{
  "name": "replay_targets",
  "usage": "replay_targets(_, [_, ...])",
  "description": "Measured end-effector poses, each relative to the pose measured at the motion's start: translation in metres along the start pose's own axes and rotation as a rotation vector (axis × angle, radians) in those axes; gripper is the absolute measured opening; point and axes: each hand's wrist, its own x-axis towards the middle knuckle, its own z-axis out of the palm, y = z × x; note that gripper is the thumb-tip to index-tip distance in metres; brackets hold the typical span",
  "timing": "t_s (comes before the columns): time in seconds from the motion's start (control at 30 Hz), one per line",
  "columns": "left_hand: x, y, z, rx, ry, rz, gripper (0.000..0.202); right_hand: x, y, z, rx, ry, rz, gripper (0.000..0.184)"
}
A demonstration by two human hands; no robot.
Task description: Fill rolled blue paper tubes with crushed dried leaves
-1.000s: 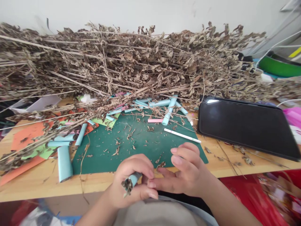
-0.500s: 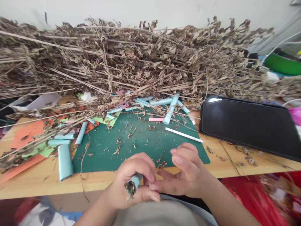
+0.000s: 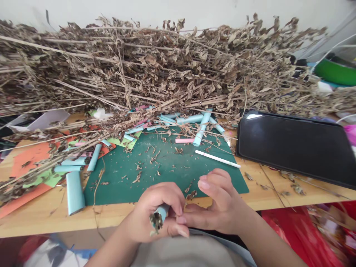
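My left hand (image 3: 158,213) is closed around a light blue paper tube (image 3: 159,216) whose near end is stuffed with dried leaf bits. It hovers at the front edge of the wooden table, just below the green cutting mat (image 3: 164,167). My right hand (image 3: 218,202) sits right beside it, its thumb and forefinger pinched at the tube's far end and its other fingers curled loosely above. A thin white stick (image 3: 217,158) lies on the mat just beyond my right hand.
A big heap of dry leafy stalks (image 3: 155,70) fills the back of the table. Several blue paper tubes (image 3: 74,187) and a pink one (image 3: 184,140) lie scattered, with orange and green paper sheets (image 3: 30,157) at left. A black tablet (image 3: 292,146) lies at right, a green bowl (image 3: 335,72) beyond.
Both hands stay together on the tube with only slight finger shifts. The view has drifted a little.
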Motion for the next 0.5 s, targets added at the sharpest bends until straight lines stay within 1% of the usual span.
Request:
replay_targets(0.17, [0.0015, -0.0017, -0.0001, -0.020, -0.009, -0.023, 0.023, 0.0015, 0.0015, -0.0011, 0.026, -0.008, 0.010, 0.050])
replay_targets(0.5, [0.0053, -0.0006, -0.0027, 0.048, -0.052, -0.063, 0.021, -0.0015, 0.0020, -0.0012, 0.038, -0.024, 0.034, 0.055])
